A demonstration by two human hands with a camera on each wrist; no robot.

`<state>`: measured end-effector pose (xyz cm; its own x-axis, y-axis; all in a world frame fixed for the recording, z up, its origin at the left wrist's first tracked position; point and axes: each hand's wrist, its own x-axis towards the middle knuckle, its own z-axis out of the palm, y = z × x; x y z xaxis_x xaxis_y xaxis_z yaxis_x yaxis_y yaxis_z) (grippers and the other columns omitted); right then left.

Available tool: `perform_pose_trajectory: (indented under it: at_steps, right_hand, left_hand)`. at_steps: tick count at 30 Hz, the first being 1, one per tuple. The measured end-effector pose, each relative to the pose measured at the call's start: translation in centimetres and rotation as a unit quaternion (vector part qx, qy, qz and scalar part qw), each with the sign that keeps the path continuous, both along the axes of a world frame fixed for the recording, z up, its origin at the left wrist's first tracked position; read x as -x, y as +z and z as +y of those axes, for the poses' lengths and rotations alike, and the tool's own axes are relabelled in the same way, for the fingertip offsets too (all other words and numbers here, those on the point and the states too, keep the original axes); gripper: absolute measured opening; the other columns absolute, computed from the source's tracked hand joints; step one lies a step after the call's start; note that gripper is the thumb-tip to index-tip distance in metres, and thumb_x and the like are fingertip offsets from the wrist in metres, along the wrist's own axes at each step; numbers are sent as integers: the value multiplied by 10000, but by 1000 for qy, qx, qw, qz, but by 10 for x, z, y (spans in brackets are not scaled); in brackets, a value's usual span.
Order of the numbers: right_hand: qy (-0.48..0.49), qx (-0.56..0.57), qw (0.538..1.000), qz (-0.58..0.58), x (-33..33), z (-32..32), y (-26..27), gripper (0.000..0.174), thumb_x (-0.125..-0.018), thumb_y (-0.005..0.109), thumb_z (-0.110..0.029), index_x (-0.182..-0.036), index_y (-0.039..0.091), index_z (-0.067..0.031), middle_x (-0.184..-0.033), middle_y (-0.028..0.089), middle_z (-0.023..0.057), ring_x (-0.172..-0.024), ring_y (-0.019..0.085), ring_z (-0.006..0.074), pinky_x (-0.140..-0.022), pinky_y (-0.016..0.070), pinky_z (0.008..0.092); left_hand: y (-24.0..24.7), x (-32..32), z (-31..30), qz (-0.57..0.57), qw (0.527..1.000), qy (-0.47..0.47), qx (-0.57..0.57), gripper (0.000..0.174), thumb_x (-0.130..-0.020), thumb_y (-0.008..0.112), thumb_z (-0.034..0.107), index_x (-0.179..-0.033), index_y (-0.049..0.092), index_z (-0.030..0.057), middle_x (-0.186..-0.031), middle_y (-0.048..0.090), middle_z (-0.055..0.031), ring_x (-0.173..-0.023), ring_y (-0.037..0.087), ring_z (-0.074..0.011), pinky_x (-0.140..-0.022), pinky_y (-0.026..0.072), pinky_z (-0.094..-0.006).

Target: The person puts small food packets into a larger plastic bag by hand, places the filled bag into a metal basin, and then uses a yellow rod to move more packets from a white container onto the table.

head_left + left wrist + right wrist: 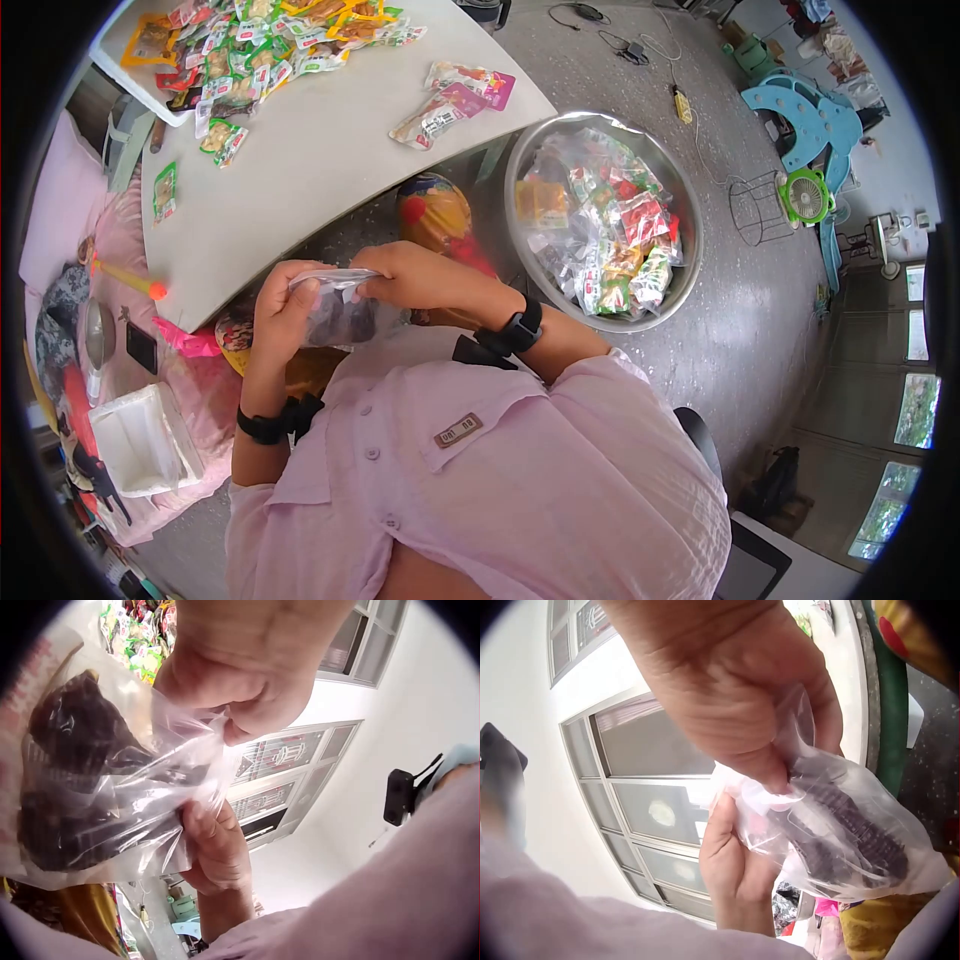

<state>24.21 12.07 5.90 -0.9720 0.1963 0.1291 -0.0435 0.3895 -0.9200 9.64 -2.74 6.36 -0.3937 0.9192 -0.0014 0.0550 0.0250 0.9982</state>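
Note:
A clear plastic bag (340,318) with dark, wrinkled pieces inside is held in front of my chest. My left hand (298,300) grips its left side near the mouth, fingers curled round the film. My right hand (372,282) pinches the bag's top edge from the right. In the left wrist view the bag (90,772) bulges with the dark pieces, the left hand (240,712) pinching gathered film above and the right hand (217,851) holding it below. The right wrist view has the right hand (769,769) pinching the bag (847,825) while the left hand (735,862) steadies it underneath.
A white table (330,160) lies ahead with several small snack packets (260,50) piled at its far left and a few more packets (455,100) near its right edge. A metal basin (692,255) of filled bags stands on the floor to the right. A white box (150,440) sits at left.

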Motion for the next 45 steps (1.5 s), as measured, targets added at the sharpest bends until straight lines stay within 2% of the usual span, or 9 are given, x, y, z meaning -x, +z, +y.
perform_pose_trajectory:
  at_steps: [5, 11, 25, 32, 34, 36, 38, 42, 45]
  right_hand:
    - [-69, 70, 995, -23, -18, 4, -11, 136, -751, 563, -116, -847, 572, -21, -763, 555, 89, -727, 540, 191, -649, 406, 293]
    - [-17, 176, 982, -67, -39, 10, -20, 99, -760, 564, -93, -836, 583, -33, -744, 547, 22, -715, 508, 80, -632, 398, 229]
    - [-33, 190, 979, -63, -50, 5, -23, 110, -756, 593, -111, -830, 566, -35, -700, 547, -15, -676, 494, 50, -580, 394, 213]
    - [-184, 261, 945, -70, -82, 51, -39, 136, -736, 598, -140, -836, 590, -49, -720, 543, -10, -699, 483, 66, -609, 384, 222]
    - [-302, 238, 907, -175, -111, 75, -12, 131, -738, 582, -112, -848, 606, -45, -727, 540, -14, -681, 491, 86, -607, 388, 232]
    - [-398, 311, 858, -96, -144, 102, -40, 176, -755, 559, -108, -910, 585, -28, -758, 556, 8, -648, 498, 87, -584, 394, 236]
    - [-462, 208, 860, -65, -171, 121, -64, 261, -762, 573, -121, -1005, 524, -40, -799, 561, 21, -673, 522, 109, -548, 419, 250]
    - [-564, 487, 649, 150, -261, 162, -131, 115, -806, 539, -139, -919, 529, -123, -806, 569, -6, -695, 560, 146, -537, 460, 315]
    - [-616, 477, 605, 162, -300, 175, -173, 140, -811, 530, -168, -948, 512, -142, -803, 557, -23, -714, 542, 130, -531, 432, 314]
  left_hand:
    - [-17, 6, 6, 95, 974, -156, 135, 478, -725, 631, 192, -1116, 431, 5, -952, 547, -54, -879, 500, -128, -785, 404, -270]
    - [-19, -4, 14, 34, 955, -214, 202, 374, -695, 627, 127, -1029, 509, 7, -886, 554, -20, -803, 500, -97, -722, 422, -261]
    - [-33, 8, 35, -63, 928, -298, 213, 356, -701, 634, 66, -1037, 526, 15, -910, 559, 0, -801, 500, -83, -725, 430, -256]
    - [-24, 5, 52, 145, 971, -161, 101, 520, -704, 599, 73, -1176, 389, 9, -1098, 501, -119, -1004, 455, -186, -880, 352, -317]
    - [-29, 13, 49, 136, 978, -131, 86, 494, -717, 588, 60, -1171, 398, 14, -1099, 498, -121, -996, 458, -180, -880, 351, -313]
    - [-33, 18, 44, 136, 979, -122, 94, 433, -745, 568, 50, -1150, 417, 19, -1060, 507, -120, -957, 481, -161, -845, 376, -290]
    - [-46, 22, 35, 70, 977, -134, 153, 409, -752, 566, 54, -1134, 424, 14, -1030, 513, -112, -924, 499, -154, -812, 397, -279]
    - [-87, 33, 16, 38, 965, -127, 227, 348, -763, 560, 82, -1085, 454, 1, -961, 528, -85, -832, 518, -126, -745, 423, -250]
    - [-108, 38, 8, 22, 953, -119, 276, 296, -771, 546, 106, -1045, 485, 11, -914, 542, -54, -809, 511, -111, -724, 417, -240]
